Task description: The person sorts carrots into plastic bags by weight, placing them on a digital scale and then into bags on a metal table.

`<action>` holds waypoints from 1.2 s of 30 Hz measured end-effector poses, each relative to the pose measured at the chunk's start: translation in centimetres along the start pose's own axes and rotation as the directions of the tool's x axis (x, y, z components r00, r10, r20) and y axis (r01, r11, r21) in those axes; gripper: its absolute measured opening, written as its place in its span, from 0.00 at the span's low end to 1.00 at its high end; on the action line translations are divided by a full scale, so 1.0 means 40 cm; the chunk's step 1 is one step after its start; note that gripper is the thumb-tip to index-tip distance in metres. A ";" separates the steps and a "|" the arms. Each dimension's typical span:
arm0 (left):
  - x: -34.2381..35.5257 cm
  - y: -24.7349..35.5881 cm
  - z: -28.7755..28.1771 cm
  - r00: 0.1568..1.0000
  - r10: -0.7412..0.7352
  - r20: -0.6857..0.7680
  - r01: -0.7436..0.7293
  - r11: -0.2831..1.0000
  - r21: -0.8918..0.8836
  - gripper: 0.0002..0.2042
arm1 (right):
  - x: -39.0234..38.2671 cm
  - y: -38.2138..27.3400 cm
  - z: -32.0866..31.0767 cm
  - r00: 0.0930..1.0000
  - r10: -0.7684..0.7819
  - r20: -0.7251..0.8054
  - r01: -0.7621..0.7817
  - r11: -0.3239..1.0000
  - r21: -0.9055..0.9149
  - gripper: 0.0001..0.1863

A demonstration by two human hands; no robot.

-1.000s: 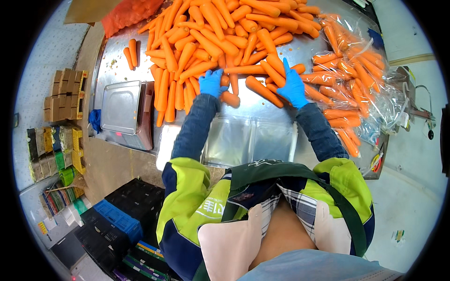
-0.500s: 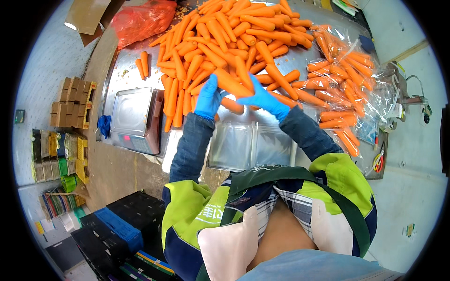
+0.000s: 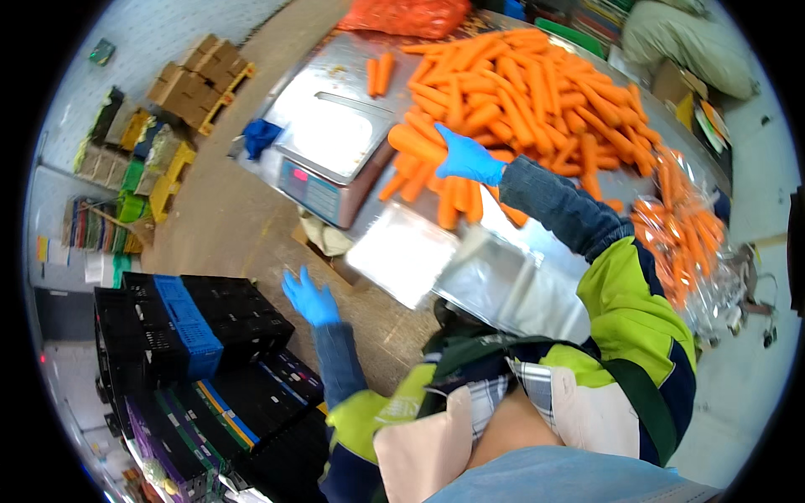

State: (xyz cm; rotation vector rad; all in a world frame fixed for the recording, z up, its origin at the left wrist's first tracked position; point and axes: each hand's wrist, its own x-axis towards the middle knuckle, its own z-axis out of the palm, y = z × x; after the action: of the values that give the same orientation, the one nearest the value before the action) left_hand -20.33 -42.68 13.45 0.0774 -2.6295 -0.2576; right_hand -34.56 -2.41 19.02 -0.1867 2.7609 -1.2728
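Note:
My right hand point(image 3: 471, 159), in a blue glove, grips a thick carrot point(image 3: 415, 144) in front of a large heap of loose carrots point(image 3: 545, 101) on the metal table. The carrot points left, close to the right edge of a digital scale point(image 3: 331, 138) with a bare steel pan. Away from the table, to the lower left, my left hand point(image 3: 310, 300) reaches out over the floor with gloved fingers spread and nothing in them. Flat clear plastic bags point(image 3: 495, 281) lie at the table's near edge, below my right hand.
Stacked black crates point(image 3: 243, 314), one of them blue, stand at the left near my left hand. Bagged carrots point(image 3: 683, 230) lie at the table's right end. A red mesh sack point(image 3: 407, 17) is at the far side. Cardboard boxes point(image 3: 191, 88) sit on a pallet behind.
My left hand has let go of the carrot and swung down and left, off the table. My right hand keeps the carrot and is nearer the scale. The view has turned leftward.

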 end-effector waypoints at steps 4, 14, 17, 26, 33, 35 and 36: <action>-0.222 -0.221 0.075 0.844 -0.491 0.217 0.534 0.810 -0.243 0.16 | 0.309 -0.098 0.116 0.992 -0.110 0.060 0.122 0.957 -0.264 0.46; -0.589 -0.170 0.164 0.582 -0.511 0.633 0.752 0.634 -0.179 0.11 | 0.600 -0.063 0.297 0.921 -0.361 0.149 0.384 0.906 -0.179 0.43; -0.587 -0.197 0.168 0.580 -0.501 0.643 0.736 0.661 -0.150 0.10 | 0.619 -0.026 0.199 0.944 -0.328 0.036 0.329 0.943 -0.050 0.41; -0.593 -0.257 0.212 0.576 -0.469 0.670 0.789 0.535 -0.304 0.09 | 0.681 -0.014 0.203 0.961 -0.162 0.223 0.229 0.919 -0.321 0.47; -0.704 -0.246 0.197 0.521 -0.354 0.776 0.843 0.356 -0.403 0.09 | 0.548 -0.179 0.330 0.962 -0.200 0.187 0.250 0.918 -0.307 0.50; -0.657 -0.208 0.155 0.589 -0.341 0.733 0.763 0.535 -0.364 0.09 | 0.448 -0.151 0.316 0.929 -0.353 0.112 0.370 0.873 -0.317 0.51; -0.630 -0.182 0.125 0.558 -0.358 0.748 0.780 0.533 -0.327 0.09 | 0.359 -0.172 0.286 0.945 -0.281 0.165 0.319 0.901 -0.294 0.50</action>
State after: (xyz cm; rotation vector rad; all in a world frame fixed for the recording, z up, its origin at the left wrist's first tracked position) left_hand -0.60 -46.44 -4.12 0.8442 -2.8184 -1.6922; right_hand -46.69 -17.58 16.35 -0.7155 2.8911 -0.8180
